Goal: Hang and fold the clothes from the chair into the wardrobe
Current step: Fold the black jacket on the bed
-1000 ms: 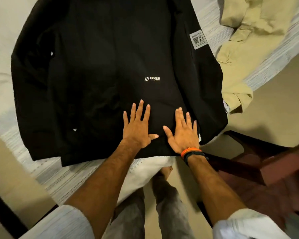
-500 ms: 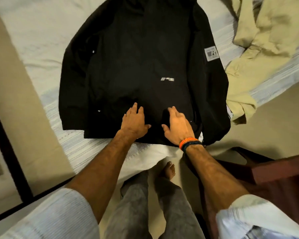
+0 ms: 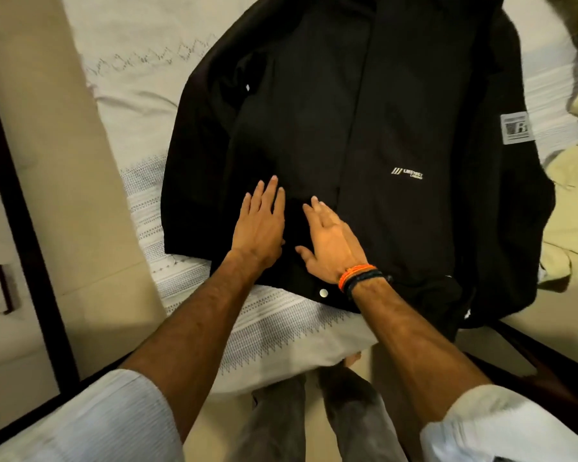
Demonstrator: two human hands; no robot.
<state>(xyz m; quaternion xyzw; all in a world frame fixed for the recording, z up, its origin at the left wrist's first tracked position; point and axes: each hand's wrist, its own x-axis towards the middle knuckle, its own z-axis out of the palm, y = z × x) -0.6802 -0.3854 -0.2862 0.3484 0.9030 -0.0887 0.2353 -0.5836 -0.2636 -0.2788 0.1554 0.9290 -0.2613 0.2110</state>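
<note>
A jacket (image 3: pixel 364 128) is lying spread on the bed (image 3: pixel 141 105), filling the upper centre of the frame. Both hands, left hand (image 3: pixel 259 225) beside right hand (image 3: pixel 327 243), are resting on its lower part. Another garment (image 3: pixel 571 208) is lying at the right edge.

patterned bedsheet (image 3: pixel 247 328), dark cabinet handle (image 3: pixel 5 288)

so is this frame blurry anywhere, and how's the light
Head view: warm dim light; the black jacket swallows detail, but both hands, left and right, look sharp; the edges smear, notably the cupboard handle and beige garment; wide-angle bending shows.
</note>
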